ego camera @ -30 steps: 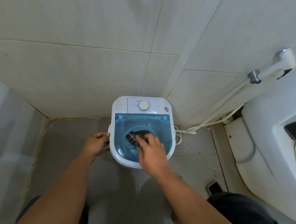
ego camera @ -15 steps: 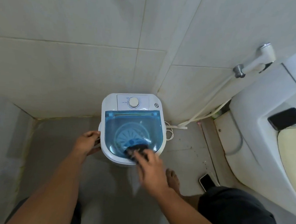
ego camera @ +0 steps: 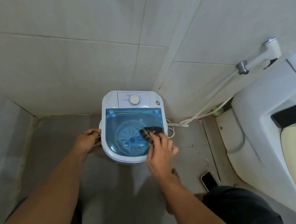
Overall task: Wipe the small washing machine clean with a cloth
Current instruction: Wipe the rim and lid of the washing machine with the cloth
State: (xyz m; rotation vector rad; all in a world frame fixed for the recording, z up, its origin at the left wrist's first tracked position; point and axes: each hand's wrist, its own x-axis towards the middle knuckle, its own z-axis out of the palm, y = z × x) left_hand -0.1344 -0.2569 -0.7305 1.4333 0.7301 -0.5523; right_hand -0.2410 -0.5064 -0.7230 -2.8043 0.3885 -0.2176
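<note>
A small white washing machine [ego camera: 110,99] with a clear blue lid [ego camera: 124,120] and a round dial [ego camera: 134,100] stands on the floor in the tiled corner. My right hand [ego camera: 160,152] presses a dark cloth [ego camera: 151,132] onto the right side of the blue lid. My left hand [ego camera: 88,141] grips the handle on the machine's left side. Through the lid I see the ribbed drum bottom.
A toilet [ego camera: 263,136] stands at the right with a black phone [ego camera: 289,116] on it, and a bidet sprayer [ego camera: 261,56] hangs on the wall. A second phone [ego camera: 208,181] lies on the floor by my right foot [ego camera: 176,176]. A cord [ego camera: 170,130] lies right of the machine.
My right hand has slid the cloth from the lid's middle to its front edge and then up to its right side. My left hand has stayed on the machine's left side.
</note>
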